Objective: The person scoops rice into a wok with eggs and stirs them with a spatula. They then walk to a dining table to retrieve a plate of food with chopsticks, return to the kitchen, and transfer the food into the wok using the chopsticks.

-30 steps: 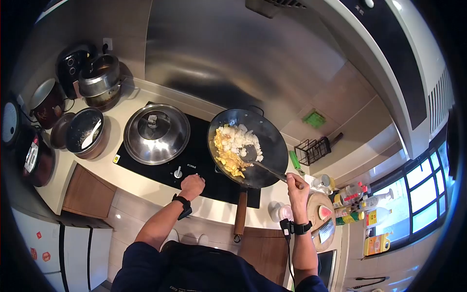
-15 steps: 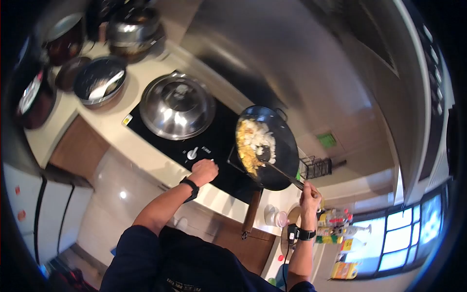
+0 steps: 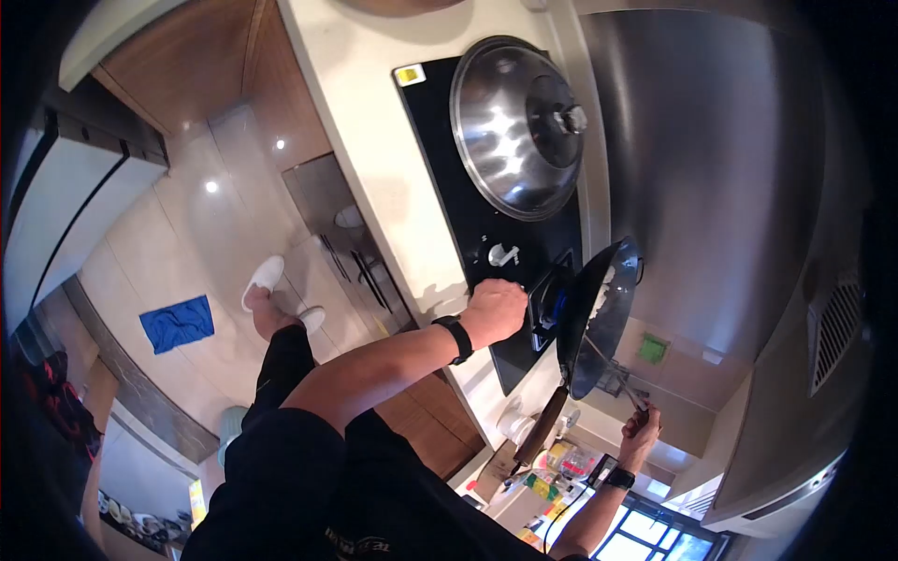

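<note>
My left hand (image 3: 496, 313) is closed at the front of the black gas hob (image 3: 435, 154), its fingers over the spot of the right stove knob, which they hide. A second, white stove knob (image 3: 502, 254) sits just beside it. My right hand (image 3: 641, 426) grips the thin handle of a spatula (image 3: 599, 351) that reaches into the wok; its head is hidden. The dark wok (image 3: 613, 323) appears almost edge-on at the right burner (image 3: 547, 309), where a blue glow shows. Pale food pieces (image 3: 601, 292) lie inside. The wok's wooden handle (image 3: 543, 428) points toward me, untouched.
A large domed steel lid (image 3: 514, 131) covers the left burner. Bottles and packets (image 3: 566, 463) crowd the counter beyond the wok handle. A steel backsplash (image 3: 692, 140) rises behind the hob. On the floor lies a blue cloth (image 3: 178, 323).
The view has turned and tilted, so the wok now appears nearly edge-on and more floor shows. My left hand remains at the hob front, and my right hand still holds the spatula.
</note>
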### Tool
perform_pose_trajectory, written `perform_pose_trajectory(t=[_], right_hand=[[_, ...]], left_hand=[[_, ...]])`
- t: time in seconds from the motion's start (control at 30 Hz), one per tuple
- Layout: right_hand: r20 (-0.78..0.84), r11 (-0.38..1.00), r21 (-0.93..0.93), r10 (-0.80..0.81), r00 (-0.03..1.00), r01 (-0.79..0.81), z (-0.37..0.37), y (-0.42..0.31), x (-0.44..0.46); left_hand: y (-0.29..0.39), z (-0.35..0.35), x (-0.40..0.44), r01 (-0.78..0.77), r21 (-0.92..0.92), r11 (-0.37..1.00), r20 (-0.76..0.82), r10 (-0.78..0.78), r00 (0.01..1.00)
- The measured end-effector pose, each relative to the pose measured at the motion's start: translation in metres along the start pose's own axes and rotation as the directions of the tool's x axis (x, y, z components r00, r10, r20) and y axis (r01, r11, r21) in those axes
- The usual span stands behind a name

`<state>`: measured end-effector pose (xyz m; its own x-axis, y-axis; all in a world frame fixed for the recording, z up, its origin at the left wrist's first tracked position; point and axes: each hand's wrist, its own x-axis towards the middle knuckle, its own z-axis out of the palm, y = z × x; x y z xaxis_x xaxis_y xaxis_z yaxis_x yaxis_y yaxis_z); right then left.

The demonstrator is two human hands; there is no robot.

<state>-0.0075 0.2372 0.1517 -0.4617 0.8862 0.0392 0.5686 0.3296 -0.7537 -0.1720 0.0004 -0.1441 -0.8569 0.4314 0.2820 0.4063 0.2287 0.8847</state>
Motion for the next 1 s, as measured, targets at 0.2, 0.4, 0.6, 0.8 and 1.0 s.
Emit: perform_pose_trajectory(t=[0.2,0.4,0.6,0.8,1.0], right_hand=[[-0.058,0.994,-0.063,-0.095,0.994,0.091,0.029,-0.028,-0.007],[-0.043,0.969,-0.140,-0.211,0.977,0.203,0.028,-0.025,-0.006],[-0.048,0.992,0.002,-0.123,0.991,0.123,0.025,-0.013,-0.009],[-0.071,0.983,0.128,-0.122,0.990,0.130,0.001,-0.011,-0.010],[-0.097,0.970,0.113,-0.203,0.974,0.213,-0.043,-0.020,-0.001]], left_hand=[[0.000,-0.005,0.001,0.117,-0.045,0.992,0.045,-0.115,0.992],[0.004,-0.005,0.013,0.145,0.089,0.986,0.230,-0.162,0.960],[0.007,-0.002,0.012,-0.044,0.268,0.963,0.181,-0.005,0.983],[0.019,-0.005,0.016,0.001,0.438,0.899,0.177,-0.088,0.980],[0.023,0.004,0.015,0.212,0.501,0.839,0.116,-0.308,0.944]])
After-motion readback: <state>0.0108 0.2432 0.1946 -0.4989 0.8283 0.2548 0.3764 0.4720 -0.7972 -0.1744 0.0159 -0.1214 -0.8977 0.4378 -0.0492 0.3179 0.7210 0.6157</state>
